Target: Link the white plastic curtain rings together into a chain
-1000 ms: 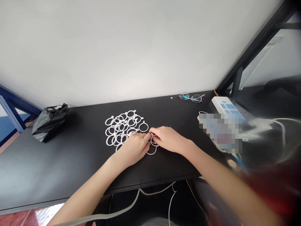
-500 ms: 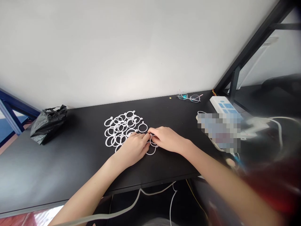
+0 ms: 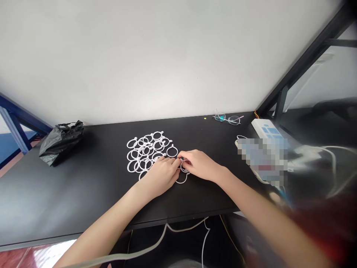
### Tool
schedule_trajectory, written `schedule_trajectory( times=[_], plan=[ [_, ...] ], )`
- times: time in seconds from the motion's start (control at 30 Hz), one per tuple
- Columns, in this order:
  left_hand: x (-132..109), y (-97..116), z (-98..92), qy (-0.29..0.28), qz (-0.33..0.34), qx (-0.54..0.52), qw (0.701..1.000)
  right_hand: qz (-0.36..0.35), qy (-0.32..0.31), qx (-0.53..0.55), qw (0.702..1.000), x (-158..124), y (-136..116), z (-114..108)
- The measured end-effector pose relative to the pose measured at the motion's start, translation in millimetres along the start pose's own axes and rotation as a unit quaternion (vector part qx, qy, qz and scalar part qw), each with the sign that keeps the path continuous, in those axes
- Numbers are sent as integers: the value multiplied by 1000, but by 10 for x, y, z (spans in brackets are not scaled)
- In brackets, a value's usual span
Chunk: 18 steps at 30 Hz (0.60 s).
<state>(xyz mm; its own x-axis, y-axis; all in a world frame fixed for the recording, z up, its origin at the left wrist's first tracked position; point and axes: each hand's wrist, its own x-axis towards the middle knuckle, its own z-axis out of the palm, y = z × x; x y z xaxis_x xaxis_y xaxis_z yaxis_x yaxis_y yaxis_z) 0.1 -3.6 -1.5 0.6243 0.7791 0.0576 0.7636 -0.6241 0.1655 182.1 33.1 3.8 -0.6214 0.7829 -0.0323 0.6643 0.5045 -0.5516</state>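
Observation:
White curtain rings (image 3: 147, 150), each with a small knob-like eyelet, lie overlapping in a loose group on the black table (image 3: 108, 193). At the group's right edge my left hand (image 3: 164, 172) has its fingers bent and closed near a ring. My right hand (image 3: 201, 164) pinches a white curtain ring (image 3: 181, 168), its fingertips meeting those of my left hand. What the left fingertips grip is hidden. Another ring (image 3: 182, 183) lies below the two hands, partly covered. One more ring (image 3: 172, 157) rests just beyond the fingers.
A black plastic bag (image 3: 60, 143) sits at the left. Eyeglasses (image 3: 227, 119) lie by the wall. To the right are a white power strip (image 3: 264, 126) and a blurred-out, phone-like object (image 3: 260, 160). A pale cable (image 3: 164, 234) hangs before the table's front edge.
The whole view has shifted slightly. Both hands stay together at the same rings, with hardly any visible movement of the fingers.

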Motion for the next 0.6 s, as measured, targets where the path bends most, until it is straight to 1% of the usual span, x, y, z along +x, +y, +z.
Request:
schedule_trajectory(
  times=[0.13,0.27,0.43,0.5,0.6],
  plan=[
    [19,10,29,38,-26,6,999,-22,26,27,999,2,16,8],
    [37,25,23,91,-59,-63,992,-41,64,36,996,10,11,0],
    [40,24,1,133,-60,-133,980,-47,99,54,993,21,24,14],
    [43,17,7,146,-58,-142,977,-51,106,56,991,21,29,23],
    [51,7,34,158,-60,-128,977,-59,115,62,990,21,29,32]
  ],
)
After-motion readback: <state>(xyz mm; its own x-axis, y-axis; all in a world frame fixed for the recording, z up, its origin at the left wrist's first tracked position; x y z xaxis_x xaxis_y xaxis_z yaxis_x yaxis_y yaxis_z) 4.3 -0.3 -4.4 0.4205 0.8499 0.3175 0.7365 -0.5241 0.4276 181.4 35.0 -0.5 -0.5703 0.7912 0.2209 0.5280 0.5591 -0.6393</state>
